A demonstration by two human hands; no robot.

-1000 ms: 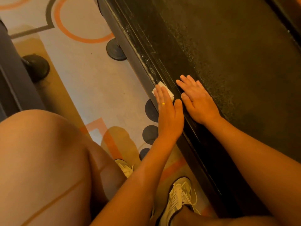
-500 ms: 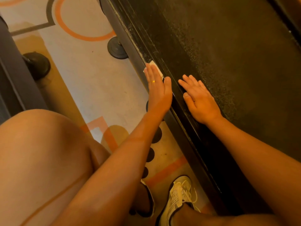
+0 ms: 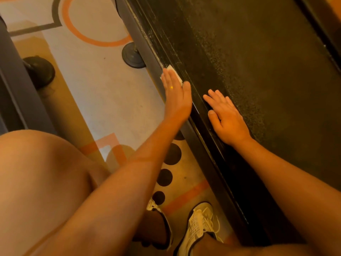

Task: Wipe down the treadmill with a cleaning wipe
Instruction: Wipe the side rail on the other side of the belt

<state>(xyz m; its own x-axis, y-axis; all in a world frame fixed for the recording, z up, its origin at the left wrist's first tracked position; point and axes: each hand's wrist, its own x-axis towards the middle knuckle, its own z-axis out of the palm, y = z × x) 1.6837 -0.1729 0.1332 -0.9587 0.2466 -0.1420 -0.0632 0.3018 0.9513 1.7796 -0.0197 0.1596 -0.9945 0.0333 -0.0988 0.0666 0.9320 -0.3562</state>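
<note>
Along the treadmill side rail point(image 3: 212, 163), left hand point(image 3: 176, 97) presses white wipe point(image 3: 170, 68) flat, fingers together; right hand point(image 3: 227, 117) rests spread.

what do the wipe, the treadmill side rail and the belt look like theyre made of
Wipe: thin white sheet, matte, probably a nonwoven cloth or paper; it lies flat under the left hand.
Side rail: black, smooth and glossy with streaky highlights, likely painted metal or hard plastic; cannot tell which.
Belt: black, matte, finely grained surface, likely textured rubber.
</note>
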